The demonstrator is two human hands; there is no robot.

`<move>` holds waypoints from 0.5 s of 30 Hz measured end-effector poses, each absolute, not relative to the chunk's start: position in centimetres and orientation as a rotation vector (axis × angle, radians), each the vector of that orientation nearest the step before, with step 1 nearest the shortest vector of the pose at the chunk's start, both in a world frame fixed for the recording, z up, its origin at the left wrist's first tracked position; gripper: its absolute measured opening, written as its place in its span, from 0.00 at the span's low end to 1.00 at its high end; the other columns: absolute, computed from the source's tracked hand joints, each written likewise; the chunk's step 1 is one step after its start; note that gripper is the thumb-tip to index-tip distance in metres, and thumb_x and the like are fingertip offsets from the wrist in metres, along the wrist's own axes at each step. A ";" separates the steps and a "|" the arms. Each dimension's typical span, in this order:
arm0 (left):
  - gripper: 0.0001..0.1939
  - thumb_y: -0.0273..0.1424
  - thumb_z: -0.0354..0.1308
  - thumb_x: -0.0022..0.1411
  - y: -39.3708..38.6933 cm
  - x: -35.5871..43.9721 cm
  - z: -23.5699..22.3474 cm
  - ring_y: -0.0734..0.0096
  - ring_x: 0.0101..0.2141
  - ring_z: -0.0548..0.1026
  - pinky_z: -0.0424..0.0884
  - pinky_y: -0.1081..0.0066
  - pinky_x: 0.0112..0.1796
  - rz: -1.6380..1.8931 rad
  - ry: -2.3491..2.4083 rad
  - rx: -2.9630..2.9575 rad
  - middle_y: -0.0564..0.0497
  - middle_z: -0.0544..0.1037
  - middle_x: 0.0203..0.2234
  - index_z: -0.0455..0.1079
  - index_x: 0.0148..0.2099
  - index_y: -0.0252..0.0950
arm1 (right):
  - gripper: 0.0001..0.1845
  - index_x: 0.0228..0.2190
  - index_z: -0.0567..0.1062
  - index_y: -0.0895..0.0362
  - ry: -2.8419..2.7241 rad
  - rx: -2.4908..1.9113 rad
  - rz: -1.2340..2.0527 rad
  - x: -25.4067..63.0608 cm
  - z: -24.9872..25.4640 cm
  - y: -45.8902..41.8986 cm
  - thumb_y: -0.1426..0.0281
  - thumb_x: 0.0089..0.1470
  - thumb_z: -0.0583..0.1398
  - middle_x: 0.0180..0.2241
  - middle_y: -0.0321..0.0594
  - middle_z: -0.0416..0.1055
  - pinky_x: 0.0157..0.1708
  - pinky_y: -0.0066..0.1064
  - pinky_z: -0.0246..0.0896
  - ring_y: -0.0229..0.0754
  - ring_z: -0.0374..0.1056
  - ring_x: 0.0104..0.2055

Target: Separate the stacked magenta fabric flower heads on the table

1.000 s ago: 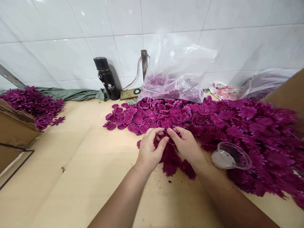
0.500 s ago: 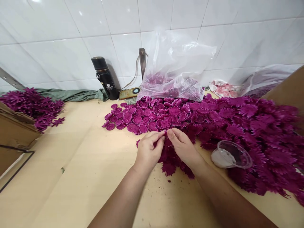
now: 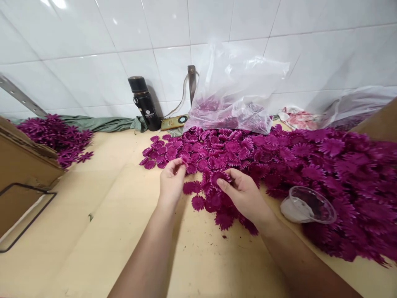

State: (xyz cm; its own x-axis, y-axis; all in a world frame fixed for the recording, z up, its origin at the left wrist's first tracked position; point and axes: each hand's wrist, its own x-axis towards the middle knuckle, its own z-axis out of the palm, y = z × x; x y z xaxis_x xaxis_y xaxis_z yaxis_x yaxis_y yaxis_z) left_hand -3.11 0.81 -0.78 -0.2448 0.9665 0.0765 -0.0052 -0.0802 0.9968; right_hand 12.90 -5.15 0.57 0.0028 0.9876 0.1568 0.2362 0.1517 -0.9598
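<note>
My left hand (image 3: 172,179) is closed in a pinch, with a small purple flower piece (image 3: 185,160) at its fingertips. To its right, my right hand (image 3: 245,194) grips a purple flower disc (image 3: 218,179) between thumb and fingers. Small cupped purple flowers (image 3: 171,153) are spread on the table beyond my hands. Larger, flatter flower discs (image 3: 224,219) lie under and in front of my right hand. A clear plastic cup (image 3: 297,207) with white stuff inside leans among the flowers, right of my right forearm.
A large heap of purple flowers (image 3: 350,194) covers the right side. Behind stand a clear plastic bag (image 3: 235,95) of flowers, a black bottle (image 3: 145,103) and a gold device (image 3: 174,123). Star-shaped purple pieces (image 3: 62,138) and a cardboard box (image 3: 27,161) are at the left.
My hands have moved apart from each other. The left has gone left and a little up with a small flower piece; the right shows a flower disc in its grip. The view has shifted slightly left.
</note>
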 end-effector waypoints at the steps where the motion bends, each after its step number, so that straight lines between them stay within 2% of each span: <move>1: 0.09 0.25 0.56 0.49 0.6 -2.9 -0.9 0.69 0.37 0.74 0.70 0.66 0.41 1.443 1.349 1.234 0.47 0.76 0.36 0.71 0.36 0.34 | 0.10 0.23 0.65 0.56 -1.407 -1.272 0.958 13.0 0.5 -5.0 0.63 0.50 0.57 0.21 0.32 0.59 0.24 0.27 0.52 0.34 0.55 0.23; 3: 0.14 0.24 0.56 0.50 -0.1 -2.2 -1.0 0.66 0.44 0.72 0.69 0.65 0.44 1.440 1.347 1.440 0.46 0.73 0.44 0.73 0.41 0.37 | 0.14 0.20 0.62 0.56 -1.339 -1.278 0.956 13.4 0.4 -4.8 0.60 0.50 0.56 0.19 0.30 0.55 0.22 0.26 0.49 0.33 0.51 0.21; 5: 0.14 0.27 0.57 0.51 -0.9 -1.5 -0.9 0.65 0.46 0.70 0.69 0.65 0.44 1.442 1.310 1.584 0.46 0.71 0.45 0.73 0.43 0.39 | 0.18 0.18 0.60 0.55 -1.277 -1.279 0.937 13.6 0.4 -4.6 0.58 0.49 0.56 0.18 0.29 0.52 0.20 0.26 0.47 0.32 0.48 0.20; 9: 0.13 0.30 0.59 0.52 -2.5 -0.1 -0.6 0.67 0.40 0.73 0.69 0.65 0.43 1.319 1.082 1.658 0.47 0.74 0.39 0.74 0.42 0.39 | 0.20 0.16 0.58 0.55 -1.245 -1.279 0.939 13.8 0.2 -4.4 0.56 0.46 0.59 0.17 0.28 0.50 0.20 0.26 0.45 0.31 0.46 0.20; 12: 0.07 0.29 0.61 0.50 -3.1 0.8 -0.6 0.69 0.35 0.73 0.70 0.68 0.40 1.268 0.963 1.617 0.49 0.77 0.32 0.76 0.34 0.38 | 0.20 0.16 0.58 0.55 -1.279 -1.279 0.935 13.7 -0.1 -4.3 0.57 0.46 0.58 0.17 0.28 0.50 0.21 0.26 0.47 0.31 0.47 0.21; 15: 0.04 0.31 0.61 0.50 -3.1 1.1 -0.8 0.71 0.30 0.73 0.69 0.70 0.36 1.292 0.962 1.397 0.51 0.77 0.26 0.74 0.28 0.36 | 0.16 0.20 0.62 0.56 -1.342 -1.227 0.984 13.3 -0.2 -4.4 0.59 0.49 0.57 0.20 0.30 0.55 0.23 0.26 0.51 0.32 0.51 0.22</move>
State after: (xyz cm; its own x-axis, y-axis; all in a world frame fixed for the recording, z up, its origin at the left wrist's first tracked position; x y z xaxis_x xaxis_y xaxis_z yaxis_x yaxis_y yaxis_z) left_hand 1.08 -3.11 -0.77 0.1260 0.9658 0.2267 -0.0599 -0.2207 0.9735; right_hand 13.35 -4.44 -0.18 0.0440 0.9871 0.1539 0.1502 0.1457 -0.9779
